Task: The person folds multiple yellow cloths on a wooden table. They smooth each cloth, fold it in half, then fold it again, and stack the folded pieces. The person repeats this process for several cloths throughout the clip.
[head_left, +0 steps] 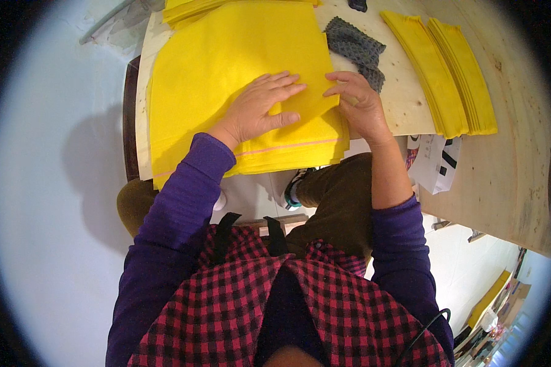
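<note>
Yellow fabric sheets [196, 67] lie stacked on the table [404, 110], upper centre of the frame. The left hand [257, 109] rests flat, fingers spread; the right hand [364, 110] curls at their edge, whether pinching I cannot tell. Uneven pressure could skew upper layers; the grey cloth [352, 44], just beside, may obstruct rightward sliding.

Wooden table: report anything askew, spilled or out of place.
The grey patterned cloth looks odd: it lies crumpled on the table, between flat yellow sheets and two neat, narrow yellow bundles. I see no spill.
</note>
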A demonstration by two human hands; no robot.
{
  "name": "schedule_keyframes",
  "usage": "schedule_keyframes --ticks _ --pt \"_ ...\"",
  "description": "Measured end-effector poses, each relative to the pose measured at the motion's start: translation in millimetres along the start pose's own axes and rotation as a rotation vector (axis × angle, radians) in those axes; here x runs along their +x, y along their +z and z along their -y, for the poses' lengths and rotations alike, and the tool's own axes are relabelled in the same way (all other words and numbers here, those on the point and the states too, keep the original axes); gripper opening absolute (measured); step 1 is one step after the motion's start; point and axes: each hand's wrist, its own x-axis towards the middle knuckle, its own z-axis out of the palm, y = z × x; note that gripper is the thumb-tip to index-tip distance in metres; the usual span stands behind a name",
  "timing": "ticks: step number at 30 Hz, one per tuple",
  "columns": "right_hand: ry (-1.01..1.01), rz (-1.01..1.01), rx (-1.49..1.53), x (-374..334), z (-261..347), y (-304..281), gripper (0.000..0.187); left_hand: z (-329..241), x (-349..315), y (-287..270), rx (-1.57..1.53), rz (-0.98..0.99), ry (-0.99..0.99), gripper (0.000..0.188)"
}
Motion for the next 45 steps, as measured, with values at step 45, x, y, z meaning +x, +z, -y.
schedule_keyframes --ticks 45 --pt "0.358 0.038 -0.109 27.5 41.7 15.0 0.037 2.1 -0.1 0.1 -0.214 -0.059 -0.085 0.054"
